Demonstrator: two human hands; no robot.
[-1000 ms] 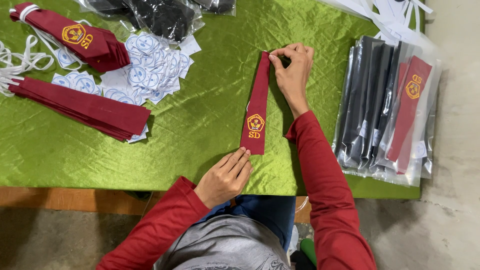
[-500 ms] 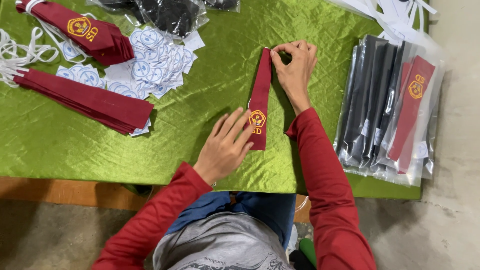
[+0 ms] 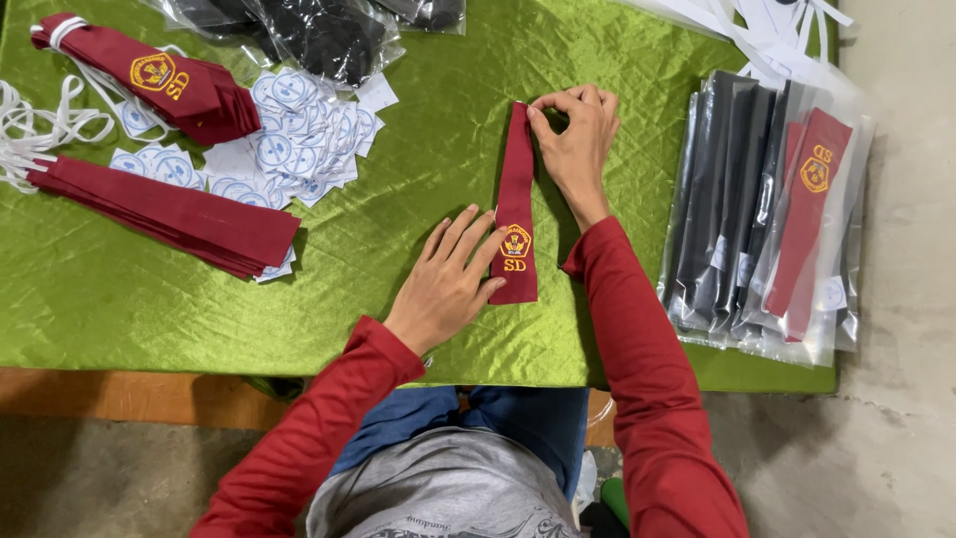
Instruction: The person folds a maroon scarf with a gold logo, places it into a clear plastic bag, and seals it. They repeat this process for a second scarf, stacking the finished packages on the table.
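Tie (image 3: 516,204): one, flat at cloth centre.
Left hand (image 3: 450,281): open, fingers spread, pressing tie's wide end.
Right hand (image 3: 578,139): pinching narrow end.
Room: bare cloth (image 3: 398,229) toward 9 o'clock; table edge (image 3: 129,394) at 6.

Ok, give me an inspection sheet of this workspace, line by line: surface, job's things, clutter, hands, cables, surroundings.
Surface: green cloth over a table, creased.
Job's things: one maroon tie lying flat, badge end toward the person.
Clutter: stack of maroon ties, a tied bundle of ties, round paper tags, white cords, bagged ties at the person's right, dark bags.
Hands: left hand flat at the tie's wide end; right hand pinching its narrow end.
Cables: nothing seen.
Surroundings: concrete floor.
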